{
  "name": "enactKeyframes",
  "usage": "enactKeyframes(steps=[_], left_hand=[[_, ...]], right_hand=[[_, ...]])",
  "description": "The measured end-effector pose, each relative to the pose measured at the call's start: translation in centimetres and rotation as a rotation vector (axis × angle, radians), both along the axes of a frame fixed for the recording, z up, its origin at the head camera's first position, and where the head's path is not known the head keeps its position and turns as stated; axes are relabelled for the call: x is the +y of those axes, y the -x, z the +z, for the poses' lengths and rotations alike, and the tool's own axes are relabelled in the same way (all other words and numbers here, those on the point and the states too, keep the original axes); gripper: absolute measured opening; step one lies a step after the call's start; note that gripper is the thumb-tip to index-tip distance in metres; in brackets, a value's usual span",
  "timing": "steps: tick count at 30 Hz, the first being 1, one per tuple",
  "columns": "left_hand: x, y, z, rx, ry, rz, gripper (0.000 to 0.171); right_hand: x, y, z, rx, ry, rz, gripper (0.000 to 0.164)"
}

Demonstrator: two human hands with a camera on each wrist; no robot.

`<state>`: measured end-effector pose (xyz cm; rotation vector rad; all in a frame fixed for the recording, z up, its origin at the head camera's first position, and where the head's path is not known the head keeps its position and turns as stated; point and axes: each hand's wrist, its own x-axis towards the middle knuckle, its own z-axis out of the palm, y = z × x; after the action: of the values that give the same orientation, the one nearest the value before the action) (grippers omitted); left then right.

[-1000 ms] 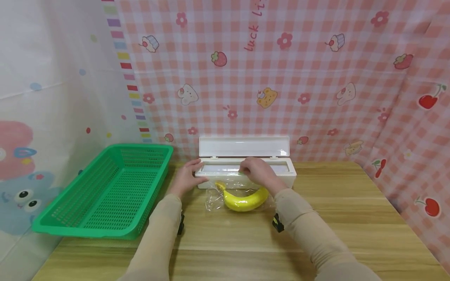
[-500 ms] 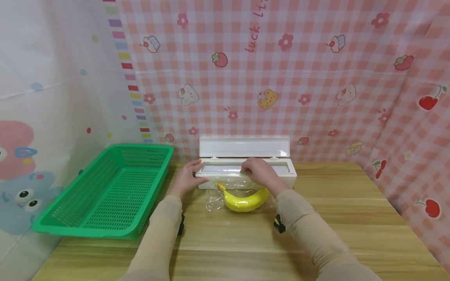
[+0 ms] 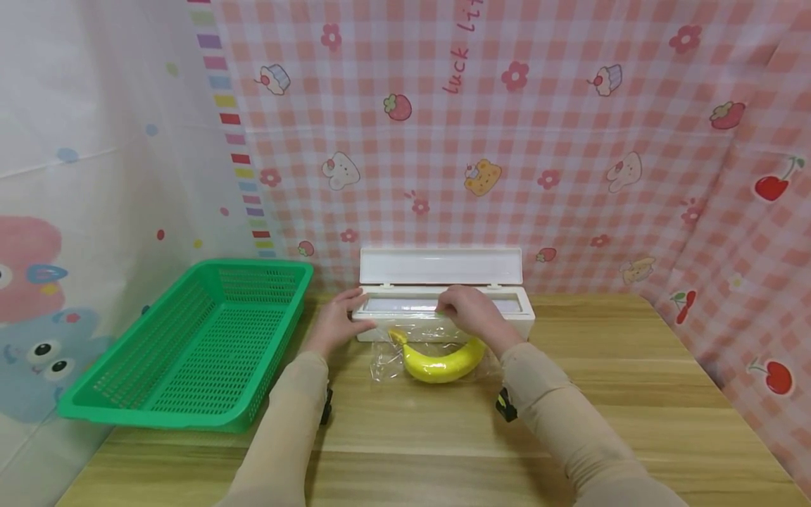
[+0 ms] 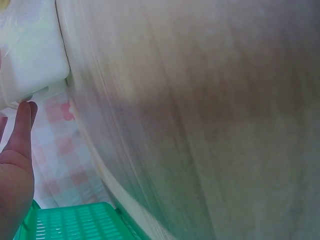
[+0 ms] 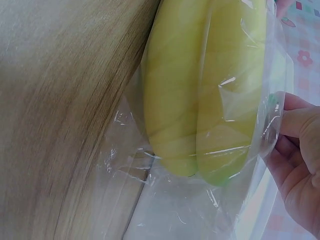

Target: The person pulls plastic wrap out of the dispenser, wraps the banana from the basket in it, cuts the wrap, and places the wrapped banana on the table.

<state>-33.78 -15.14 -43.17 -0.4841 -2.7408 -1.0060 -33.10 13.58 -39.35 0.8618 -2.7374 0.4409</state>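
Observation:
A white cling film dispenser [image 3: 386, 329] stands at the back of the table, its lid [image 3: 440, 266] raised. Clear film [image 3: 386, 362] hangs from its front over a yellow banana [image 3: 443, 366] on the wood. My left hand [image 3: 332, 324] grips the dispenser's left end, thumb in front and fingers round the side. At the front rim my right hand [image 3: 472, 313] pinches a small green slide cutter [image 5: 273, 98], mostly hidden by fingers and film. Two yellow lengths of banana [image 5: 177, 90] show side by side in the right wrist view; I cannot tell whether one is a reflection.
To the left a green perforated basket [image 3: 243, 412] sits on the wooden table [image 3: 405, 458]. Behind the dispenser hangs a pink checked cloth [image 3: 437, 148], and similar cloth closes off the right side. Pale cloth [image 3: 95, 176] borders the left.
My right hand has slid slightly to the right along the dispenser's front rim. The left hand, the banana and the film stay where they were.

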Motion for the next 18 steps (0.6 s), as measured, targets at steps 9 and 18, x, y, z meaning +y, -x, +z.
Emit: enactKeyframes(steps=[9, 18], left_hand=[[-0.02, -0.12, 0.11, -0.015, 0.000, -0.002, 0.067], [-0.01, -0.11, 0.09, 0.012, 0.000, -0.013, 0.065]], right_hand=[[0.27, 0.10, -0.11, -0.019, 0.014, -0.009, 0.022], [0.71, -0.04, -0.02, 0.008, 0.023, 0.003, 0.019]])
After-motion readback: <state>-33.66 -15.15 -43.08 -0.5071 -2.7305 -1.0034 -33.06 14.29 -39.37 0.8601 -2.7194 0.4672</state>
